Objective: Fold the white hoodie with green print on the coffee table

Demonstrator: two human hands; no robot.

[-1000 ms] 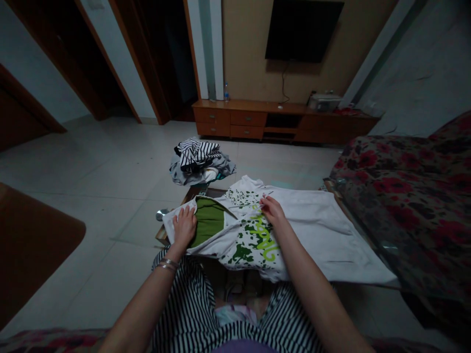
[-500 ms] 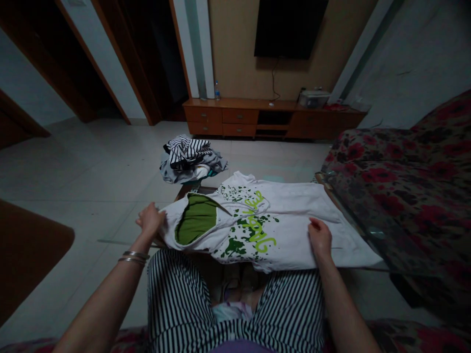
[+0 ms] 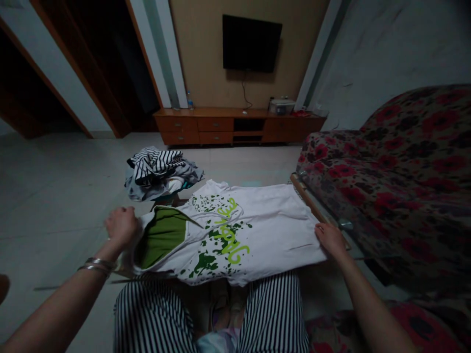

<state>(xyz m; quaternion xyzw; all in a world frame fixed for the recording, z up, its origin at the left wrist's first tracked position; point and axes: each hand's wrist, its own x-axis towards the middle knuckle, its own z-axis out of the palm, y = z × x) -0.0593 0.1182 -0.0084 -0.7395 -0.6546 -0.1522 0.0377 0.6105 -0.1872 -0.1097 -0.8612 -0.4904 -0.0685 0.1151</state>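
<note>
A white short-sleeved hooded T-shirt (image 3: 272,215) lies front up across a glass-topped table, its hood to the left and its hem to the right. Green splashes and lettering cover its chest, and the green hood lining shows in the opening. At the hood's outer edge my left hand (image 3: 123,226) is closed on the fabric, with its fingertips partly hidden. My right hand (image 3: 331,239) pinches the hem at the right end of the shirt.
Beyond the shirt's left side sits a pile of clothes (image 3: 158,171) with a striped garment on top. A floral sofa (image 3: 390,162) stands at the right, close to the glass table's wooden edge (image 3: 312,203). A low wooden cabinet (image 3: 180,127) and a television (image 3: 251,44) are at the back.
My right hand has moved from the lower body of the shirt to its hem and now grips it. The hem looks drawn in and straighter. The whole view has shifted.
</note>
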